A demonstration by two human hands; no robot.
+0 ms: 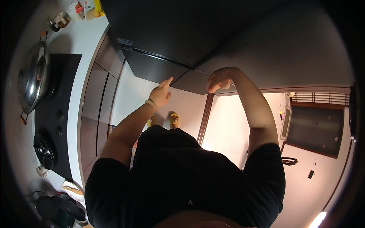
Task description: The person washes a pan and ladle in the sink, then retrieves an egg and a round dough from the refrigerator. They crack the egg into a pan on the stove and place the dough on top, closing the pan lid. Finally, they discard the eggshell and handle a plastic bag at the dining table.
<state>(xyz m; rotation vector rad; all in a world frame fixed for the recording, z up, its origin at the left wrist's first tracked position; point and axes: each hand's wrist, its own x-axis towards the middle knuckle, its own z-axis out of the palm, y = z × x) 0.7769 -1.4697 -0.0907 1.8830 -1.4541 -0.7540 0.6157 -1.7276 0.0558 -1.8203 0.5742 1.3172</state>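
My left hand (160, 94) is empty, its fingers stretched forward and its thumb apart; a pale bangle (151, 105) circles the wrist. It hovers before the lower doors of a tall dark refrigerator (159, 25), over the pale floor. My right hand (219, 81) is bent down at the wrist with its fingers curled, near the lower right of the dark front. Rounded pinkish shapes show beneath its fingers; whether they are fingertips or a held thing cannot be told. From this view I cannot tell if either hand touches the refrigerator.
Along the left runs a white counter (74, 116) with a black hob (64, 85), a lidded steel wok (34, 77), bottles (61, 20) and dark pans (68, 206). Yellow slippers (174, 119) are on my feet. A doorway with a brown frame (206, 119) opens at the right.
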